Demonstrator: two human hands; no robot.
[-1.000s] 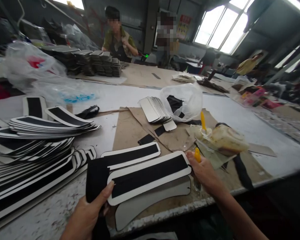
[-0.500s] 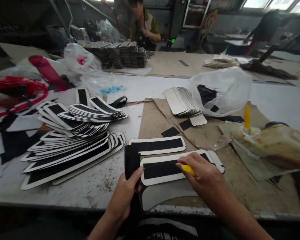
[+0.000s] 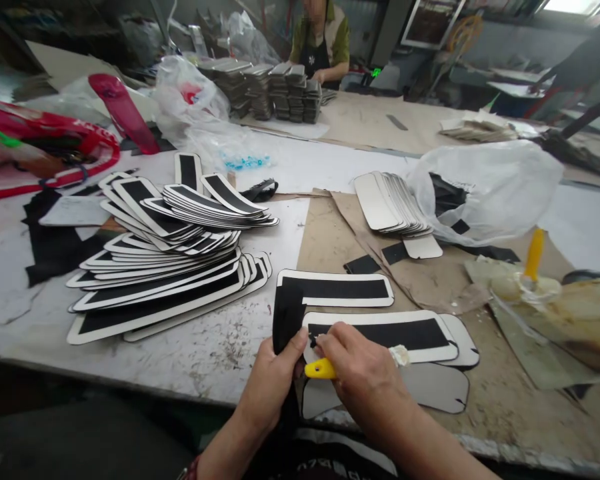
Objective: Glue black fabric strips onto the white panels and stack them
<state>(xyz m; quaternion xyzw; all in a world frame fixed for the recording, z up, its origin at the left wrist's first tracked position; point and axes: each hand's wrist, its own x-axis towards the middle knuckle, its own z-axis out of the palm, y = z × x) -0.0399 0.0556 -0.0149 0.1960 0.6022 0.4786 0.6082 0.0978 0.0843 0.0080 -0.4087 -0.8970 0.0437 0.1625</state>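
My left hand [image 3: 273, 377] is closed on a bundle of black strips [image 3: 287, 313] at the table's front edge. In my right hand [image 3: 357, 363] is a yellow-handled tool [image 3: 320, 369], lying across the palm; a whitish crusted end sticks out on the far side. The right fingertips touch the left end of a black strip on a white rounded panel [image 3: 437, 360]. Behind it lies another white panel [image 3: 387, 293] with a black strip. A plain grey panel [image 3: 443, 387] is partly hidden under my right hand.
Fanned stacks of strip-covered panels [image 3: 155, 293] spread on the left. Plain white panels [image 3: 380, 203] lie at centre right, by a clear plastic bag [image 3: 505, 187]. A glue-stained container [image 3: 580, 313] and an upright yellow handle [image 3: 533, 255] stand at right. A co-worker [image 3: 323, 47] is across the table.
My right hand has moved left along the white panel to its left end, and the yellow handle now points left. The camera view has shifted. The co-worker's hand is lower.
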